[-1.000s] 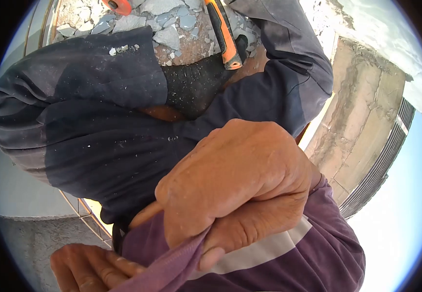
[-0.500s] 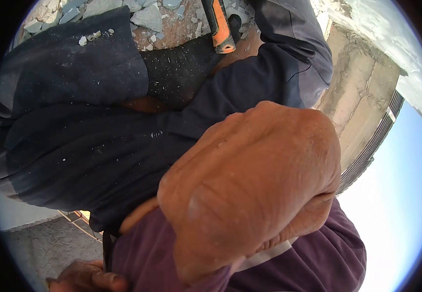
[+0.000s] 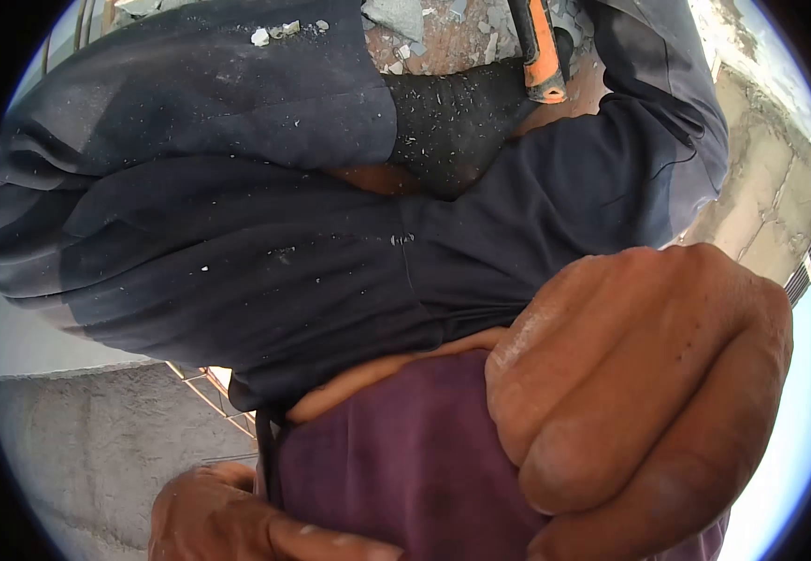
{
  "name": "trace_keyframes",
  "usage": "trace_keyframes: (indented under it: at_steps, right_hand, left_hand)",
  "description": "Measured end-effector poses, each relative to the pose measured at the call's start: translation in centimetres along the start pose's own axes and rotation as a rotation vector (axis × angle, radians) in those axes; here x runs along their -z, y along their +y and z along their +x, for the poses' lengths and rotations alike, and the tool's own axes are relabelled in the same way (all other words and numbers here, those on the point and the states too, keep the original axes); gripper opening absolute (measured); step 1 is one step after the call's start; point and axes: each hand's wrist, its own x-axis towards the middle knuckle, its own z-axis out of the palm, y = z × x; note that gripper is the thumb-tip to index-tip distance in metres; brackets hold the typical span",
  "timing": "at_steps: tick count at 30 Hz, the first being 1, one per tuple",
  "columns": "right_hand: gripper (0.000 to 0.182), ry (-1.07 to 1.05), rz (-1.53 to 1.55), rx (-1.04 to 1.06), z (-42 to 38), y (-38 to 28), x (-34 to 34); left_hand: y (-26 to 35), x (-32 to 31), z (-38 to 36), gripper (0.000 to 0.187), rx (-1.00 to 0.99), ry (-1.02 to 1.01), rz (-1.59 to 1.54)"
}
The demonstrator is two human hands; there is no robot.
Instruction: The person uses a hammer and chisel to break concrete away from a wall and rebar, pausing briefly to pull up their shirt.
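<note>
My right hand (image 3: 648, 383) is close to the camera at the right, in front of the purple shirt (image 3: 405, 449). Its fingers are curled in and closed; whatever they may hold is hidden. At the lower left, my left hand (image 3: 214, 514) is beside the shirt, partly cut off by the frame's bottom edge. One of its fingers stretches right across the cloth, and I make out nothing in it. An orange and black tool handle (image 3: 544, 56) stands out at the top, beyond the dark trousers (image 3: 237, 234); its other end is out of view.
Broken grey chunks and chips (image 3: 396, 19) lie on the reddish ground at the top. Small pale crumbs (image 3: 284, 31) rest on the trouser leg. A rough concrete wall (image 3: 770, 168) rises at the right. Grey rough ground (image 3: 78, 449) shows at the lower left.
My right hand has shifted right and lower in the view, turning so its curled fingers show. My left hand has come further into view. The whole scene has shifted right as the camera moved.
</note>
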Motion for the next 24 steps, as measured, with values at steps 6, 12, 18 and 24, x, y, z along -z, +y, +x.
trace_keyframes:
  at_steps: [6, 12, 18, 24]
  right_hand:
    - [0.005, -0.033, 0.007, -0.011, 0.6, 0.4, 0.3]
    - [0.005, -0.075, -0.004, -0.054, 1.1, 0.3, 0.6]
    - [0.005, -0.114, -0.031, -0.108, 1.1, -0.3, 1.0]
    - [0.003, -0.292, -0.034, -0.154, 2.4, -0.4, 1.9]
  left_hand:
    - [-0.3, 0.1, -0.2, 0.022, -0.02, 0.023, 0.001]
    - [-0.7, 0.0, -0.4, 0.024, -0.058, 0.023, -0.01]
    - [-1.0, -0.2, -0.7, 0.025, -0.093, 0.009, -0.027]
    - [-1.7, -0.6, -0.7, 0.027, -0.111, 0.0, -0.064]
